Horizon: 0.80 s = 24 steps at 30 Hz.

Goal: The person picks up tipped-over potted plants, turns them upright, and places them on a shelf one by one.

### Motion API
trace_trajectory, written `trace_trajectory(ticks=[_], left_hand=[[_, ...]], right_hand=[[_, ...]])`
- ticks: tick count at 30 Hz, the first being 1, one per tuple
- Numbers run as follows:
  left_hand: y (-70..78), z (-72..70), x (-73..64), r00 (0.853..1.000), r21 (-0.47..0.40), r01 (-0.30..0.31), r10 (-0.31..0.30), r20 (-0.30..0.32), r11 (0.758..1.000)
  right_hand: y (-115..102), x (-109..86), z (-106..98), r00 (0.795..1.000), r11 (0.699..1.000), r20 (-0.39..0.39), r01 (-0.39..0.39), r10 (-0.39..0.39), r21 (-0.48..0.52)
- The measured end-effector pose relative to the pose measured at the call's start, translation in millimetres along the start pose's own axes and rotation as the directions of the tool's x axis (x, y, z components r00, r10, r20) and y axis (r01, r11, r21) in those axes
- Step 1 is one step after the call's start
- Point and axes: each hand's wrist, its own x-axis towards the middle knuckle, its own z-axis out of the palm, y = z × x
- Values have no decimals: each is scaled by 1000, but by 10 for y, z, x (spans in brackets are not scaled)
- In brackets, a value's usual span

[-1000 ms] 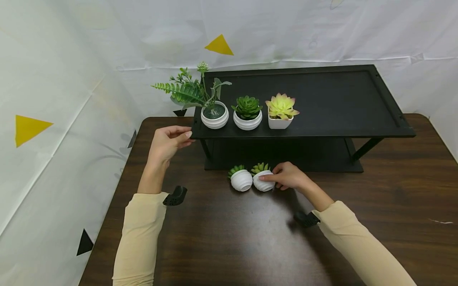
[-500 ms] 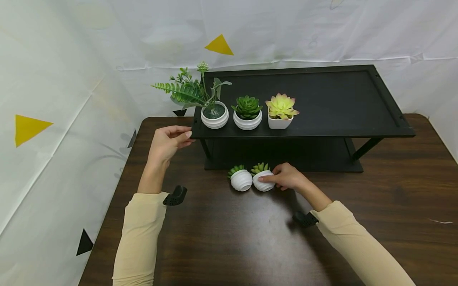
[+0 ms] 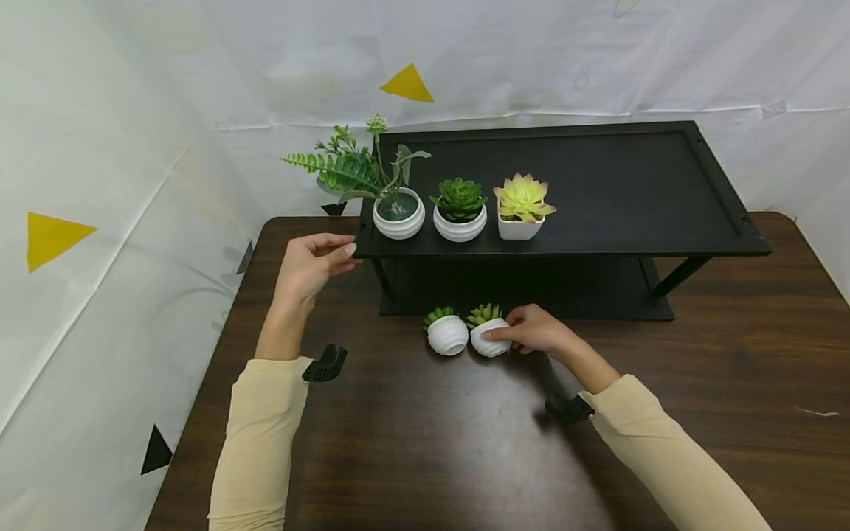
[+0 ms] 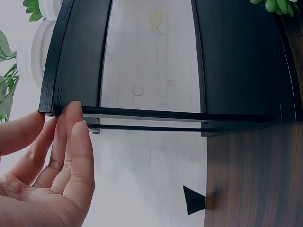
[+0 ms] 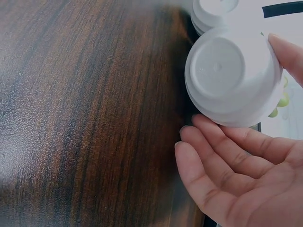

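My left hand [image 3: 312, 262] pinches the front left corner of a black two-tier shelf [image 3: 617, 192], thumb on top and fingers beneath, as the left wrist view also shows. With thumb and fingers my right hand [image 3: 538, 328] grips a small potted succulent [image 3: 490, 339] in a round white pot. That pot lies tipped, its base facing me, in front of the lower tier. In the right wrist view the white pot [image 5: 218, 71] sits between thumb and fingers. Close beside it on the left, another tipped succulent pot [image 3: 448, 335] lies on the table.
On the top tier stand a leafy potted plant [image 3: 398, 214], a dark green succulent [image 3: 460, 210] and a yellow-green succulent [image 3: 521, 206] in a square pot. The shelf's lower tier [image 3: 531, 291] is underneath. A brown wooden table [image 3: 425, 457] carries everything, before white sheeting [image 3: 531, 59].
The right hand and the succulent pot it holds have shifted very slightly toward me and to the right. The left hand stays at the shelf corner.
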Motion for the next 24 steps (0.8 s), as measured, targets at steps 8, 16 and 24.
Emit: trace_trajectory(ticks=[8,16,24], left_hand=[[-1,-1,-1,1000,16,-3,3,0,1000],[-1,-2,-7,1000,3,-9,9,5,1000],[-2,-2,-5,1000,-9,-14,14,7,1000]], right_hand=[[45,7,-9,1000,999,11,8,-9,37],[66,-20,-17,1000,998,12,28,-29,52],[77,-41,-22,999,997,23,43,-45,69]])
